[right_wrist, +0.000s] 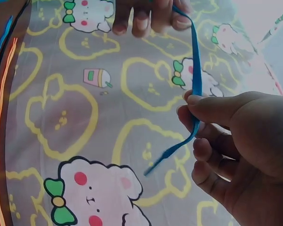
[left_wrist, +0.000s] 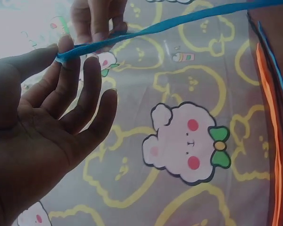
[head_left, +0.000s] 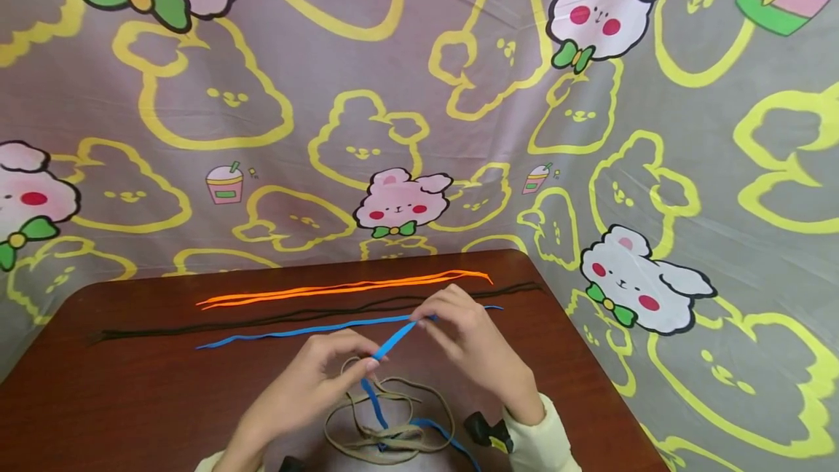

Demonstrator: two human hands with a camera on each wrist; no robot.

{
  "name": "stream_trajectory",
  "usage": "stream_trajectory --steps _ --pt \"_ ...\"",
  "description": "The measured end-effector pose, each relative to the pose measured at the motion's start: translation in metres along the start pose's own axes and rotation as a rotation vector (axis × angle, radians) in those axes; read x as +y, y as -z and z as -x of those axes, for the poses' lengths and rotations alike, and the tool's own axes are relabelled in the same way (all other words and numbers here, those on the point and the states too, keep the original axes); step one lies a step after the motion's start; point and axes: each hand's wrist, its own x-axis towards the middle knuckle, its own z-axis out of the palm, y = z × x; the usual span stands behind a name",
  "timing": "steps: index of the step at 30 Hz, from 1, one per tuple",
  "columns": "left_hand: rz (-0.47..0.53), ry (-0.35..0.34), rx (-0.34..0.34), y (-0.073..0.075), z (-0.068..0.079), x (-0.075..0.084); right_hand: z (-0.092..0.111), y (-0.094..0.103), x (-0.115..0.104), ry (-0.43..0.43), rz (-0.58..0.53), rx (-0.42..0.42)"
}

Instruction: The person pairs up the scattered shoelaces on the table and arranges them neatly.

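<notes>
A flat blue shoelace (head_left: 394, 341) is stretched between my two hands over the table. My left hand (head_left: 304, 384) pinches it between thumb and forefinger; in the left wrist view the other fingers (left_wrist: 87, 89) are spread and bent loosely. Higher and to the right, my right hand (head_left: 475, 344) pinches the lace near one end. In the right wrist view its tipped end (right_wrist: 155, 162) dangles past the thumb. Below the left hand, the rest of the blue lace runs down into a loosely coiled tan shoelace (head_left: 452, 414) on the table.
Behind the hands lie an orange lace (head_left: 341, 288), a dark lace (head_left: 262, 320) and another blue lace (head_left: 288, 332), stretched across the brown table (head_left: 131, 392). A black object (head_left: 485, 428) is at the right wrist. A patterned cloth (head_left: 393, 130) surrounds the table's back and right.
</notes>
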Motion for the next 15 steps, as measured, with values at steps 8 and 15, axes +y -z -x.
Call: stream_trajectory --steps 8,15 --pt "-0.120 -0.082 0.080 0.007 0.006 0.009 0.004 0.012 0.008 0.009 -0.023 0.036" --pt "-0.150 -0.120 0.079 0.016 0.014 0.025 0.005 0.025 0.010 -0.031 -0.018 0.067"
